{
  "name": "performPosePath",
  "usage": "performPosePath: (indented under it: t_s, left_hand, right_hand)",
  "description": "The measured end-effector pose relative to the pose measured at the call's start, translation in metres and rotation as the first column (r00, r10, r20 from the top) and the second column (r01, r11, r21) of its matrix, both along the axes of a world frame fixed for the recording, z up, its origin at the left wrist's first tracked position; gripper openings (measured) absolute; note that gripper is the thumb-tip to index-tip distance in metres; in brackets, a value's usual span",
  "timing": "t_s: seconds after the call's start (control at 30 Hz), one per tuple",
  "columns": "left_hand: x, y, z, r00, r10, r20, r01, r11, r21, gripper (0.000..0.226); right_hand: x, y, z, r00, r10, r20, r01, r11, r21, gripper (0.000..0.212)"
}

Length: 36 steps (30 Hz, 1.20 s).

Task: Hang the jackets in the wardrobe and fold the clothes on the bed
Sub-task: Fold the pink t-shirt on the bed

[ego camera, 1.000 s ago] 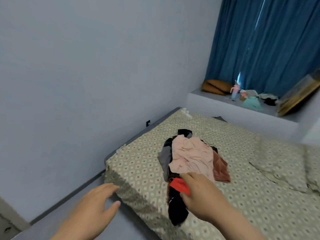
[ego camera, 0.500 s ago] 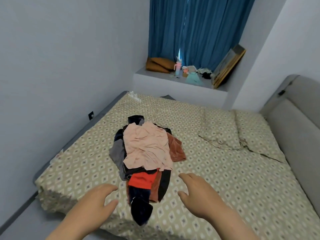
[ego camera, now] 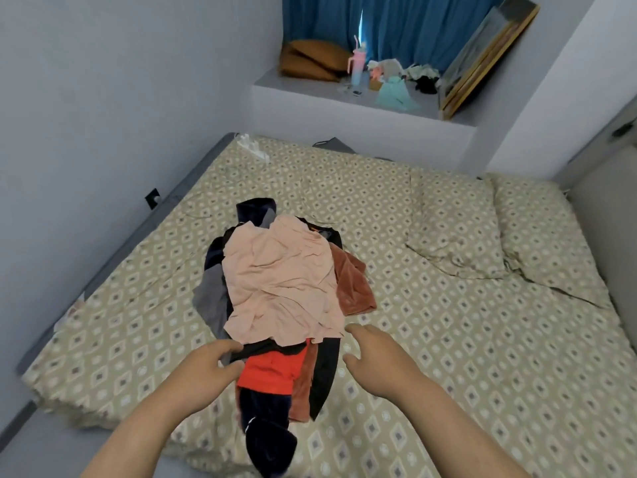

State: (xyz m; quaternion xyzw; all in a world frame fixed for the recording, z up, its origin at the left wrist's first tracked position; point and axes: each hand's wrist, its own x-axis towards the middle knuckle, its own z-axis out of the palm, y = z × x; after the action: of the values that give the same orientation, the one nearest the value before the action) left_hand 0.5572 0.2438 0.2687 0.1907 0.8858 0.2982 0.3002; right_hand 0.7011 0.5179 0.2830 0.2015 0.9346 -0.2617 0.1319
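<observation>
A heap of clothes lies in the middle of the bed (ego camera: 448, 357). On top is a pale pink garment (ego camera: 282, 281); beneath it show a rust-brown velvet piece (ego camera: 351, 284), a grey one (ego camera: 210, 301), a red one (ego camera: 272, 370) and a dark navy piece (ego camera: 269, 439) that hangs over the bed's near edge. My left hand (ego camera: 210, 367) reaches the pile's near left edge, fingers touching black fabric (ego camera: 262, 348). My right hand (ego camera: 372, 357) hovers, fingers relaxed, just right of the pile, holding nothing.
Two pillows (ego camera: 458, 222) lie at the right by the grey headboard (ego camera: 606, 208). A ledge (ego camera: 310, 94) under blue curtains holds a brown cushion, a pink bottle, small items and a leaning frame (ego camera: 482, 60). A wall runs along the bed's left side.
The view has swung right and closer over the bed. Both hands moved forward to the pile; my right hand, earlier on the red garment, now sits beside the heap.
</observation>
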Motion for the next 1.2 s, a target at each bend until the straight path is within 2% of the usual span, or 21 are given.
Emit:
performPosePath:
  t_s: [0.1,0.2,0.4,0.43,0.53,0.6,0.67,0.8,0.9,0.97,1.0,1.03,1.07,1.13,1.17,1.2]
  left_hand:
    - [-0.039,0.012,-0.034,0.998,0.015,0.065,-0.014,1.000,-0.012,0.035]
    - [-0.081,0.024,-0.080,0.981,0.111,0.160,-0.112,0.994,-0.005,0.036]
    - [-0.157,0.049,-0.199,0.934,0.220,0.280,-0.193,0.974,-0.121,0.052]
    - [-0.169,0.054,-0.219,0.928,0.238,0.286,-0.208,0.969,-0.131,0.049]
    - [-0.194,0.063,-0.270,0.917,0.322,0.235,-0.295,0.945,-0.144,0.012]
    - [-0.202,0.067,-0.295,0.912,0.345,0.223,-0.308,0.933,-0.185,0.018]
    - [-0.205,0.067,-0.312,0.921,0.330,0.207,-0.285,0.933,-0.222,0.037]
    - [-0.201,0.059,-0.325,0.904,0.384,0.186,-0.354,0.919,-0.176,0.049]
    - [-0.197,0.059,-0.319,0.893,0.424,0.153,-0.413,0.905,-0.098,0.050]
    - [-0.191,0.061,-0.307,0.842,0.470,0.264,-0.468,0.881,-0.074,0.044]
    - [-0.187,0.064,-0.298,0.809,0.474,0.348,-0.490,0.870,-0.045,0.040]
    - [-0.182,0.067,-0.286,0.793,0.453,0.408,-0.495,0.869,-0.002,0.033]
    - [-0.176,0.071,-0.272,0.811,0.405,0.422,-0.469,0.881,0.057,0.024]
    - [-0.164,0.079,-0.242,0.901,0.247,0.357,-0.321,0.933,0.164,0.016]
    - [-0.157,0.082,-0.231,0.934,0.169,0.314,-0.233,0.955,0.180,0.020]
    - [-0.148,0.083,-0.222,0.952,0.096,0.289,-0.154,0.970,0.187,0.028]
  right_hand:
    - [-0.040,0.007,-0.027,0.998,-0.004,0.056,0.008,0.997,-0.071,0.052]
    - [-0.080,0.013,-0.064,0.993,-0.035,0.110,0.050,0.990,-0.133,0.050]
    - [-0.145,0.024,-0.177,0.962,-0.165,0.219,0.215,0.950,-0.228,0.052]
    - [-0.154,0.025,-0.198,0.957,-0.177,0.231,0.231,0.945,-0.231,0.051]
    - [-0.182,0.024,-0.255,0.929,-0.224,0.294,0.306,0.911,-0.275,0.046]
    - [-0.202,0.027,-0.284,0.897,-0.292,0.333,0.390,0.876,-0.283,0.034]
    - [-0.218,0.031,-0.308,0.867,-0.361,0.343,0.456,0.852,-0.257,0.009]
    - [-0.239,0.030,-0.334,0.813,-0.500,0.298,0.576,0.766,-0.286,0.024]
    - [-0.244,0.020,-0.333,0.792,-0.551,0.264,0.611,0.713,-0.345,0.016]
    - [-0.246,0.010,-0.325,0.789,-0.553,0.269,0.615,0.696,-0.372,0.028]
    - [-0.248,0.005,-0.318,0.776,-0.573,0.264,0.628,0.670,-0.396,0.027]
    - [-0.250,-0.001,-0.309,0.755,-0.597,0.270,0.648,0.617,-0.447,0.022]
    - [-0.253,-0.006,-0.298,0.720,-0.623,0.306,0.672,0.518,-0.529,0.020]
    - [-0.261,-0.013,-0.275,0.620,-0.630,0.468,0.714,0.206,-0.669,0.031]
    - [-0.263,-0.015,-0.263,0.576,-0.614,0.540,0.718,0.064,-0.693,0.034]
    - [-0.264,-0.016,-0.253,0.552,-0.592,0.587,0.711,-0.033,-0.702,0.033]
